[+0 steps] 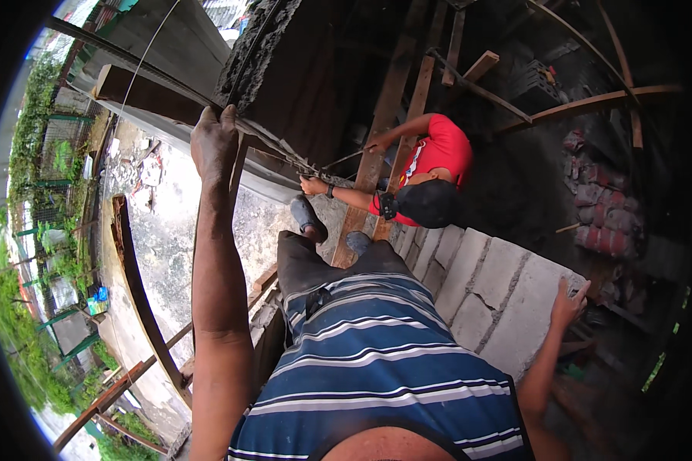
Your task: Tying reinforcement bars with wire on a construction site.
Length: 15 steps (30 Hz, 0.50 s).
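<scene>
My left arm reaches far forward, and my left hand (215,142) is closed round a steel bar (184,91) beside the end of a rough concrete column (255,54). Bars bound together run on from there toward the co-worker. My right hand (569,306) rests against the outer end of a grey concrete block wall (507,284), its fingers apart. Ahead, a co-worker in a red shirt (447,154) and dark cap bends over; one hand (313,185) is at the tied bars, while the other (377,144) is by a thin rod.
Wooden planks (384,115) stretch away under the co-worker. A curved timber (142,296) stands at the left above a pale, littered ground (150,180) well below. Stacked sacks (607,219) and hollow blocks (537,81) lie in the dark area at the right. Wooden poles (584,100) cross above them.
</scene>
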Tool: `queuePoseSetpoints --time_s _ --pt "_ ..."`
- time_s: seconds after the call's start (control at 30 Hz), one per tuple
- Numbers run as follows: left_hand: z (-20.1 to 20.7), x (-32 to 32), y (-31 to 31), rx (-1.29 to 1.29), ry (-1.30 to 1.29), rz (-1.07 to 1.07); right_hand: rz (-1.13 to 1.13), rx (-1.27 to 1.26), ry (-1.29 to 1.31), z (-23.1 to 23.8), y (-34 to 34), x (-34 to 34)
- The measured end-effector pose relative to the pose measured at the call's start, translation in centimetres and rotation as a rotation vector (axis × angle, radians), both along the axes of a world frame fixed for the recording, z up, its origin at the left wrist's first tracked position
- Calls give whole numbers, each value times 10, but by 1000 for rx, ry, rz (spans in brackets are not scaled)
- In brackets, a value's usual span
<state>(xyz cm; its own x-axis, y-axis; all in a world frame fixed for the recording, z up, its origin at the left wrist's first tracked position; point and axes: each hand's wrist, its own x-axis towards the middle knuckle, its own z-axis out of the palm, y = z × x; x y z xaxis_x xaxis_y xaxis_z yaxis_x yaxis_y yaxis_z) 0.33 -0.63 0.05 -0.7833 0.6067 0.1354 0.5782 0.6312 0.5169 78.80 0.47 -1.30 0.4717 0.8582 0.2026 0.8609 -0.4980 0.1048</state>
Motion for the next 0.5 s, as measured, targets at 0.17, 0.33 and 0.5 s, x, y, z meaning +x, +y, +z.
queuePoseSetpoints --time_s 0.17,0.33,0.5 --pt "7 8 3 -53 -22 26 19 34 33 5 -3 -8" --pt "-1 2 0 -8 -19 -12 63 49 2 7 -2 -11" --pt "-4 1 -4 72 -25 -81 65 59 4 3 -2 -2"
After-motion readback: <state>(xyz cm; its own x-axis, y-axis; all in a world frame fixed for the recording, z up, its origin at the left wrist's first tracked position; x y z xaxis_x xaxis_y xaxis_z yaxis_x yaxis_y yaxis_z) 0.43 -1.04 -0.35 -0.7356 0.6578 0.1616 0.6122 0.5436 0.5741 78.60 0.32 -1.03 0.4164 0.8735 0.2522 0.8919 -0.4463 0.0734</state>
